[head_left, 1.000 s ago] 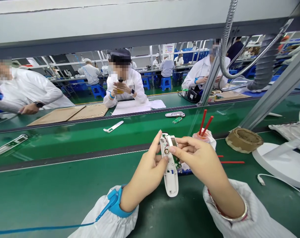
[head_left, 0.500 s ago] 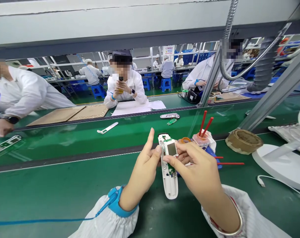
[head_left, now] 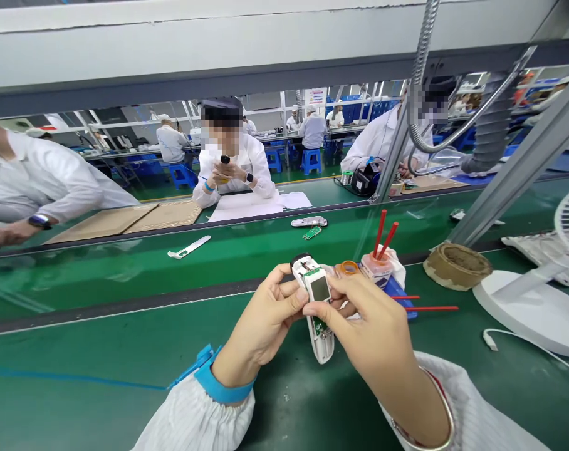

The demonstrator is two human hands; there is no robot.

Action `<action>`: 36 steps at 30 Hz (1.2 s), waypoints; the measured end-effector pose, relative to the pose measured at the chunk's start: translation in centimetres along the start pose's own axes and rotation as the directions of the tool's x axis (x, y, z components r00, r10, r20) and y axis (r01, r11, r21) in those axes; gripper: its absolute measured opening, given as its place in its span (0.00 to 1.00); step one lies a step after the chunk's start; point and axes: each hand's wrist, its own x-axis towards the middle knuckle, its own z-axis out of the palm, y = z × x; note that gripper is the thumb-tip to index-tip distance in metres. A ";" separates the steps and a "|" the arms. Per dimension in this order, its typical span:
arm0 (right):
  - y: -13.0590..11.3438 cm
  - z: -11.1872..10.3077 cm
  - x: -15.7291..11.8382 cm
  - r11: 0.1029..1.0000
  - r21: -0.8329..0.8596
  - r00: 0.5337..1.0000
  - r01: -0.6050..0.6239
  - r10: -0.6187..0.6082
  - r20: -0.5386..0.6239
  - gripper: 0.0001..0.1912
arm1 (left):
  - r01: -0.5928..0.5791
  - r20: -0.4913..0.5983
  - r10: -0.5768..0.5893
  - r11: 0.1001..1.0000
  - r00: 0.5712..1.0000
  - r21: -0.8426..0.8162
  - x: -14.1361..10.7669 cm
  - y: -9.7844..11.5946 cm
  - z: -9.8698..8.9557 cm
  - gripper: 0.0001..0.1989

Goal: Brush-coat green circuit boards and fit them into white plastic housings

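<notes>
Between both hands, above the green bench, is a long white plastic housing (head_left: 323, 349) of a handheld device, tilted with its dark end away from me. A green circuit board with a grey display (head_left: 320, 289) lies in or against its open side; I cannot tell whether it is seated. My left hand (head_left: 268, 316) is closed around the upper left side, thumb by the display's edge. My right hand (head_left: 376, 319) pinches the board and display from the right, with its thumb at the lower corner. Its other fingertips are partly hidden.
A belt beyond holds a white cover (head_left: 190, 247) and a small green circuit board (head_left: 311, 233). Right of my hands are red sticks in a container (head_left: 376, 268), a brown tape roll (head_left: 457, 266) and a fan base (head_left: 524, 310). A blue wrist cord (head_left: 78, 377) trails left. Co-workers sit opposite.
My left index finger, raised before, has curled in against the housing. The housing's lower end has tipped and looks shorter. A long white part on the belt at far left has left view.
</notes>
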 end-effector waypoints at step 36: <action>0.5 0.0 0.0 0.970 -0.235 0.974 -0.061 0.109 0.198 0.14 | -0.048 0.015 0.046 0.986 0.999 0.161 0.2 -0.5 0.1 0.17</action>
